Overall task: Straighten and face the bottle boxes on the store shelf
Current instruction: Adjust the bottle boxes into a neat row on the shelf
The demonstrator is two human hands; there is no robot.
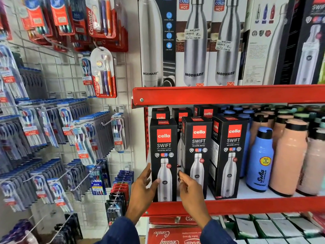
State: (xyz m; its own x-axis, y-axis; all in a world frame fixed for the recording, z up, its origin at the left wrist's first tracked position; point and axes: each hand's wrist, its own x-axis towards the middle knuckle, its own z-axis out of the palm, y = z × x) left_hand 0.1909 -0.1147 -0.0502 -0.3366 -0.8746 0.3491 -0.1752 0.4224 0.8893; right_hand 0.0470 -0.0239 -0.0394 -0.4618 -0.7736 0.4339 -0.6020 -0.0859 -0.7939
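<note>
From your head camera, you see a red store shelf (pixel 228 206) with three black Cello Swift bottle boxes standing in the front row. Your left hand (pixel 142 187) is on the left box (pixel 164 161): the fingers reach along its left side and the thumb lies on its front, so this hand is open against the box and not closed around it. Your right hand (pixel 189 186) is just right of that box, in front of the gap before the middle box (pixel 197 155), with fingers loosely spread; you cannot tell if they touch a box. The left box faces you. The middle box and the right box (pixel 228 155) are turned a little, so you see their left sides too. More Cello boxes (pixel 207 112) stand behind. A blue bottle (pixel 260 161) and peach bottles (pixel 288 155) stand to the right. Toothbrush packs (pixel 105 73) hang on the wire wall to the left.
</note>
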